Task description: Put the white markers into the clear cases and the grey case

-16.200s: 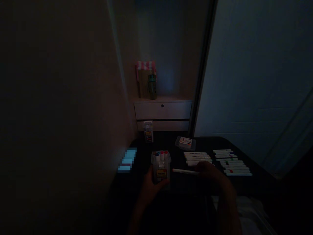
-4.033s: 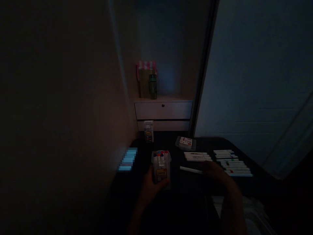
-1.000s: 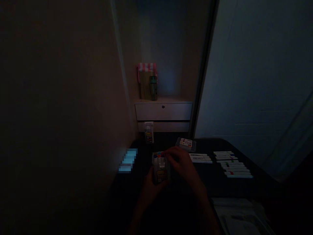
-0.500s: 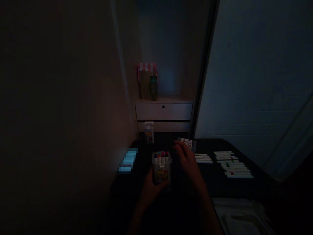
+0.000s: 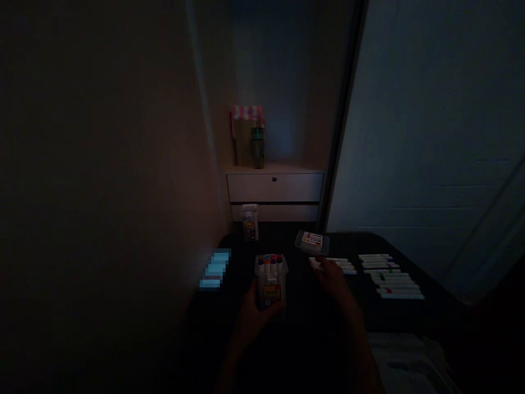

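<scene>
In the head view my left hand point(image 5: 250, 312) wraps around a clear plastic case point(image 5: 273, 298) from its left side and front. The case stands upright on the dark table, and several white markers point(image 5: 270, 265) with coloured ends stick up inside it. My right hand point(image 5: 334, 279) is over a short row of white markers point(image 5: 346, 267) lying flat on the table. Its fingers are bent and closed on the left part of a marker point(image 5: 314, 264) there. The dim light hides the fingertips.
Right of my right hand lie further rows of white markers point(image 5: 397, 284). A clear lid with a label point(image 5: 311, 241) lies behind. Another clear case point(image 5: 250, 223) stands near the drawers point(image 5: 274, 189). A green bottle point(image 5: 257, 148) is on top. A clear plastic container point(image 5: 406, 361) sits front right.
My right hand has moved down and to the right, from in front of the lid onto the row of markers. My left hand and the case have stayed in place.
</scene>
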`<state>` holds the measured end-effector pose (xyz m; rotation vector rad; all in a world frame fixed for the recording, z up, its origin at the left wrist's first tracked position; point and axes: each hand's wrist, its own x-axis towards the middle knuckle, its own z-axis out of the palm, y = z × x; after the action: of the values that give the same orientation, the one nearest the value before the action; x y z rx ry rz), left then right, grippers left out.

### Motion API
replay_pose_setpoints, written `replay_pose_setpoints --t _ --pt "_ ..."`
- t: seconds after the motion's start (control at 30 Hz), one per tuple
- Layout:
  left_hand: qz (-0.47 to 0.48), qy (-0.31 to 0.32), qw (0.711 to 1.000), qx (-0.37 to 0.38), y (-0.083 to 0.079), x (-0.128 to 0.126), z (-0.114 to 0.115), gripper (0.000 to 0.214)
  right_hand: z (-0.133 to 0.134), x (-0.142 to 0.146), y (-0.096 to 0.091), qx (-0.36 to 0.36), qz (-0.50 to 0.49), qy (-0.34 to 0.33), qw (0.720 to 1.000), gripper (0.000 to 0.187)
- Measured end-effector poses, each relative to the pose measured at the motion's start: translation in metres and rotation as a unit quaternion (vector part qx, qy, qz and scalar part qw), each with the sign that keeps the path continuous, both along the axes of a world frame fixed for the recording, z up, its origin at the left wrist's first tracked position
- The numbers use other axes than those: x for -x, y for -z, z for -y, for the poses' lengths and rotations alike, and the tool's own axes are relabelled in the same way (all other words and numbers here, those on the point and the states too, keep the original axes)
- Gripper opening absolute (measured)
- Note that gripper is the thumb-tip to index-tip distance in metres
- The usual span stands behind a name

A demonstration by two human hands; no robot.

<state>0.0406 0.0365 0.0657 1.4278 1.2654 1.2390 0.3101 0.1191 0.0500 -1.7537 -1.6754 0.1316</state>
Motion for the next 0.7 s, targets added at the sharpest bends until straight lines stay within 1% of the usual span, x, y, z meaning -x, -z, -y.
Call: replay_pose_setpoints --t 0.13,0.23,0.33,0.47,0.57,0.63,0.7 --pt "0.004 0.010 1.000 0.003 -0.003 0.000 0.001 0.072 -0.002 -0.003 0.002 0.027 -0.011 -0.005 1.000 0.040" --pt "0.003 -0.004 1.000 -0.001 -0.004 0.000 0.001 0.071 -0.002 -0.004 0.001 0.044 -0.023 -0.020 0.999 0.040" --pt "-0.002 0.003 1.000 -0.005 -0.002 0.000 0.001 0.067 -0.001 -0.004 0.000 0.060 -0.037 -0.046 0.996 0.037" --pt "0.006 0.006 1.000 -0.005 0.003 0.000 -0.001 0.070 0.002 -0.001 0.000 0.078 -0.055 -0.077 0.992 0.034" --pt "0.006 0.015 1.000 -0.009 0.004 0.000 -0.002 0.070 0.003 0.007 -0.003 0.084 -0.067 -0.099 0.989 0.034" --pt "0.007 0.006 1.000 -0.006 0.003 0.000 -0.001 0.072 0.003 0.014 -0.007 0.085 -0.082 -0.131 0.984 0.035" --pt "0.008 0.005 1.000 -0.001 0.001 0.000 0.000 0.072 0.002 0.020 -0.011 0.080 -0.105 -0.178 0.975 0.036"
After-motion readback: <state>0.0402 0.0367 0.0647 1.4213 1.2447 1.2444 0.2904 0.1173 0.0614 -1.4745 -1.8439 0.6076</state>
